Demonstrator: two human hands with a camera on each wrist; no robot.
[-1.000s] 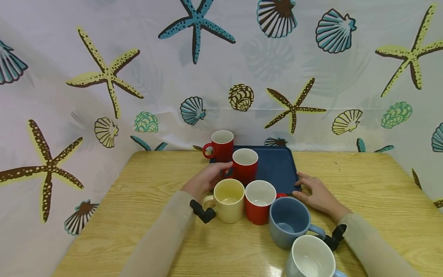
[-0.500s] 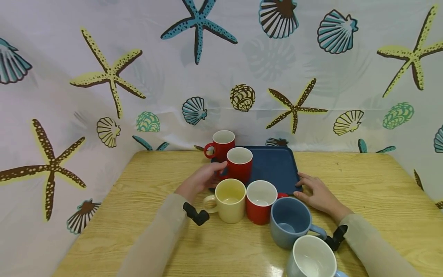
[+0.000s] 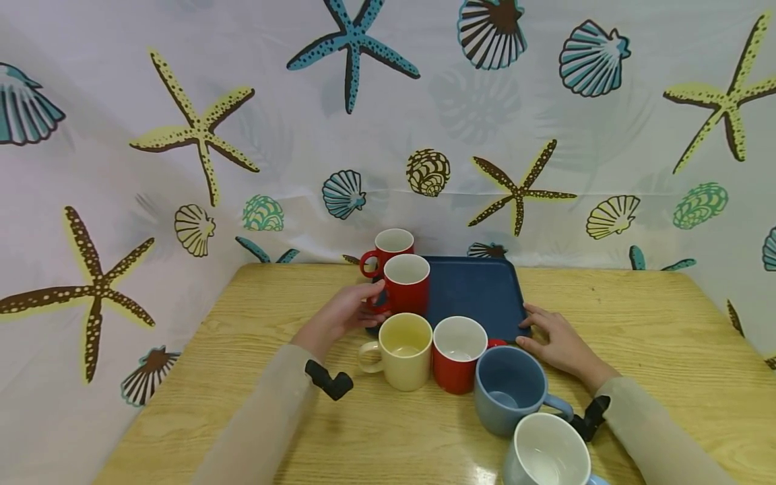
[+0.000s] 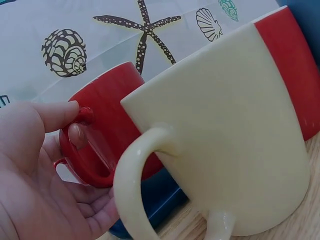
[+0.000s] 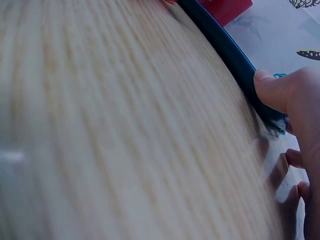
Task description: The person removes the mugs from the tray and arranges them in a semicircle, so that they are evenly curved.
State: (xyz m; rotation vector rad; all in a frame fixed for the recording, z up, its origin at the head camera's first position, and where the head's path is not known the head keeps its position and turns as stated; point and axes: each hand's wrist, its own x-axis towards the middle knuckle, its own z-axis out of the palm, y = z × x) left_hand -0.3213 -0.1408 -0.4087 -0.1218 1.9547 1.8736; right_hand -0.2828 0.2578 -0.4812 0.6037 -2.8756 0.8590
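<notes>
In the head view, my left hand grips the handle of a red mug with a white inside. The left wrist view shows thumb and fingers around that handle. The mug stands over the left part of a dark blue tray; its base is hidden behind a cream-yellow mug. Behind it is another red mug at the tray's back left. My right hand holds the tray's front right corner, thumb at the front edge and fingers at the right side.
Across the front of the wooden table runs a row of mugs. Right of the yellow one stand a red mug, a blue mug and a pale mug with a blue handle. A patterned curtain hangs behind the table.
My left hand has moved left with the red mug, bringing it in front of the rear red mug. My right hand stays at the tray's corner.
</notes>
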